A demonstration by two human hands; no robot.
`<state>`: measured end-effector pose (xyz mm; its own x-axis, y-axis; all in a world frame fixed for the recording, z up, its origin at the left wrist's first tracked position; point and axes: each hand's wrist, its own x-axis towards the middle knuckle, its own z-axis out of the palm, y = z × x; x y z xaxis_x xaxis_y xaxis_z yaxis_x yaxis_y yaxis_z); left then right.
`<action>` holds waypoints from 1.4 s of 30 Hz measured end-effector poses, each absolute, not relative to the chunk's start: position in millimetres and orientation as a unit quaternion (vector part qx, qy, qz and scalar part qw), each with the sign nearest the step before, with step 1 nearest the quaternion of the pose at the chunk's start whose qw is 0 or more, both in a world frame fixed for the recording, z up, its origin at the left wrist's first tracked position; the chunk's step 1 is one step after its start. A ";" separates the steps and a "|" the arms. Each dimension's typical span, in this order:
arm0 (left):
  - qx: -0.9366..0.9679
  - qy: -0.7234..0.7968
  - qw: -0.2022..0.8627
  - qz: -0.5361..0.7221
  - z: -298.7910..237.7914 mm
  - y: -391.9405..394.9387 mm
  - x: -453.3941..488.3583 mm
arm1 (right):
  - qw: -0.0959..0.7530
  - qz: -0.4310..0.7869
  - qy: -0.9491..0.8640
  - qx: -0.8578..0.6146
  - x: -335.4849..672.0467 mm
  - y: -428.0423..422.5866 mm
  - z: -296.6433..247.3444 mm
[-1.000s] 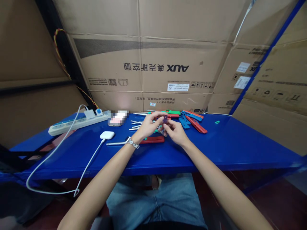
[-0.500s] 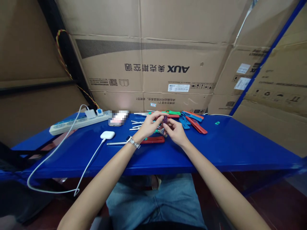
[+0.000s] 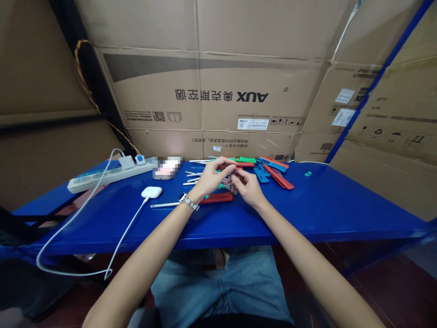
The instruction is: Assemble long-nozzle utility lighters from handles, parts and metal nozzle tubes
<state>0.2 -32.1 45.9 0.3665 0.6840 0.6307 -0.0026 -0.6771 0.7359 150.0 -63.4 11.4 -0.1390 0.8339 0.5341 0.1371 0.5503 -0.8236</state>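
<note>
My left hand [image 3: 213,176] and my right hand [image 3: 249,186] meet above the middle of the blue table [image 3: 307,207], fingertips pinched together. Between them is a small purple piece [image 3: 232,173], mostly covered by the fingers. Just below my left hand lies a long-reach lighter with a red handle [image 3: 220,197] and a silver tube [image 3: 164,205]. Several more silver tubes [image 3: 191,183] lie behind that hand. A green handle [image 3: 246,160] is beyond the fingers. To the right of it are blue handles [image 3: 262,175] and a red handle [image 3: 278,176].
At the left are a white power strip [image 3: 102,175], a phone [image 3: 164,176] with a blurred screen and a white earphone case [image 3: 151,192] on a cable. A tiny green piece [image 3: 308,173] lies at the right. Cardboard [image 3: 218,73] walls the back.
The purple piece showed clearly between the fingertips before and is now almost hidden. My fingers have closed in slightly around it. The whole view has shifted a little.
</note>
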 end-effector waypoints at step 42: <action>0.756 0.235 0.310 0.527 40.9 -38.9 -1.4 | 0.572 0.264 -0.687 -0.363 149.8 -67.0 4.3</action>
<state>-1.4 -38.9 40.9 0.3346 0.6816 0.6507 0.0274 -0.6973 0.7163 149.8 -67.0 4.3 -0.0822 0.8003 0.5939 0.1969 0.5972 -0.7775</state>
